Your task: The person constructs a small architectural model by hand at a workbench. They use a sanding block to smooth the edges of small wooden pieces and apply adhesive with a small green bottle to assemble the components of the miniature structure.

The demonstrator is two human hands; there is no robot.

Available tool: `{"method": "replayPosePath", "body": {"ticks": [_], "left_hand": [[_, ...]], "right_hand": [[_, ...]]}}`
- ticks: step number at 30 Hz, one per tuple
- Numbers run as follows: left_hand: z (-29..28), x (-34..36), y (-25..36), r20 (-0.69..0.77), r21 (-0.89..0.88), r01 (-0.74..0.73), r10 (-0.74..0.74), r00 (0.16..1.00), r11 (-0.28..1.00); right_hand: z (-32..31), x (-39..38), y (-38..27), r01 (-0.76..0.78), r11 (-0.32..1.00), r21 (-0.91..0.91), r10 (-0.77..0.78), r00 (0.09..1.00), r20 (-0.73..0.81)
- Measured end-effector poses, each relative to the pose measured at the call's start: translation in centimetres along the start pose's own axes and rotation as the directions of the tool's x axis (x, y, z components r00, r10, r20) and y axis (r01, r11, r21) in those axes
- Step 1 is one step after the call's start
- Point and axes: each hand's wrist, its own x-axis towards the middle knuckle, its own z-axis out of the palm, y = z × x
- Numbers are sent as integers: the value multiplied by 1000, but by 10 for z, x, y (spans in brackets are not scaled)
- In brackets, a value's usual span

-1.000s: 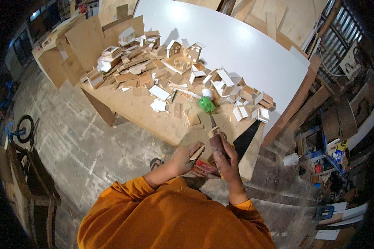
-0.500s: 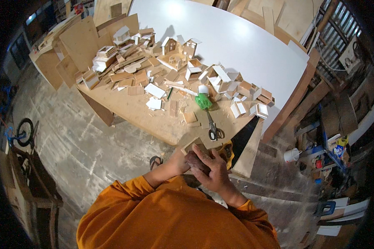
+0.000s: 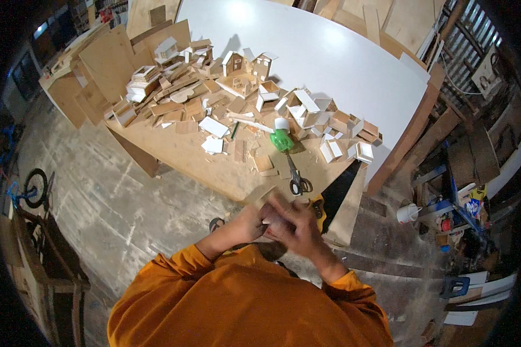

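My left hand (image 3: 246, 224) and my right hand (image 3: 295, 222) meet just in front of the worktable's near edge. The left hand grips a small pale wooden piece (image 3: 263, 195), mostly covered. My right hand lies over the left hand and the piece, fingers spread and blurred by motion, so its grip is unclear. Black-handled scissors (image 3: 298, 181) lie on the table (image 3: 179, 156) just beyond my hands. A green glue bottle (image 3: 281, 139) with a white cap stands behind them. A saw with a yellow handle (image 3: 320, 209) and dark blade lies beside my right hand.
Several small wooden house models and offcuts (image 3: 226, 87) cover the table's far half. A large white board (image 3: 330, 52) leans behind. Plywood sheets (image 3: 107, 63) stand at the left. A wooden chair (image 3: 52, 272) and a bicycle wheel (image 3: 35, 188) are on the concrete floor at left.
My right hand held the scissors a second ago; they now lie on the table. The right hand has come back over my left hand and the wooden piece.
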Motion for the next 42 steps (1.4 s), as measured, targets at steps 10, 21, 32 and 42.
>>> {"method": "replayPosePath", "body": {"ticks": [10, 21, 32, 42], "left_hand": [[1, 4, 21, -109, 64, 126, -119, 987, 990], [-5, 8, 22, -142, 103, 117, -101, 985, 988], [-28, 7, 44, -27, -669, 150, -225, 974, 728], [-34, 10, 24, 111, -991, 78, -337, 935, -110]], "right_hand": [[3, -1, -8, 6, 990, 138, 0, 999, -40], [-2, 4, -3, -81, 990, 114, 75, 996, 55], [7, -15, 61, -428, 682, 593, 515, 857, 26], [40, -55, 99, -468, 637, 613, 568, 822, 37]]}}
